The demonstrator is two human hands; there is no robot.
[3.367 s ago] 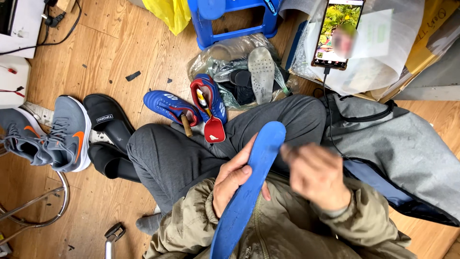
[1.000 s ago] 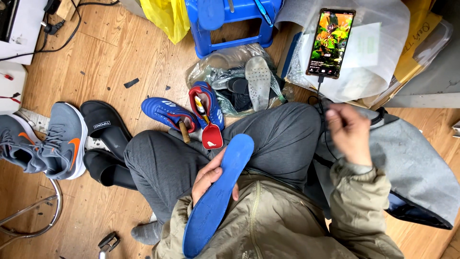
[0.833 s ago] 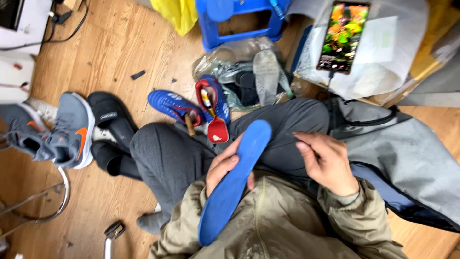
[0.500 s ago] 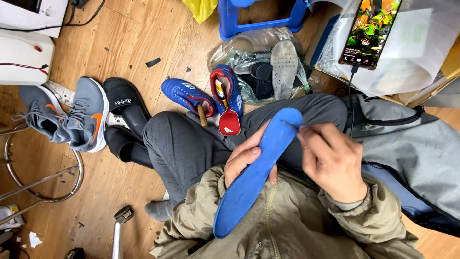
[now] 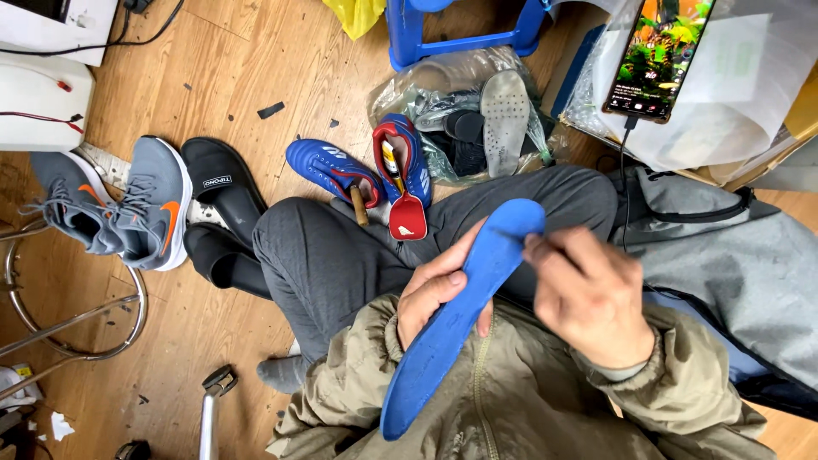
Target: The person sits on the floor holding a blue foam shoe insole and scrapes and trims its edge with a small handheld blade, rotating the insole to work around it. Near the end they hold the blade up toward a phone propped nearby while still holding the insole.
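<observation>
A long blue shoe insole (image 5: 464,311) lies tilted across my lap, its toe end pointing up and right. My left hand (image 5: 433,287) grips it around the middle from the left side. My right hand (image 5: 588,294) pinches the insole's upper tip with its fingertips. Two blue and red football shoes (image 5: 362,175) rest on the wooden floor just past my knee, one with a small tube inside it.
A pair of grey running shoes (image 5: 119,204) and black slides (image 5: 220,217) lie at the left. A plastic bag of soles (image 5: 477,119), a blue stool (image 5: 460,25), a phone (image 5: 656,55) playing video and a grey jacket (image 5: 733,273) are around me.
My right hand came down from the phone at the upper right and took hold of the insole's tip. The insole stayed in my left hand. The view shifted slightly.
</observation>
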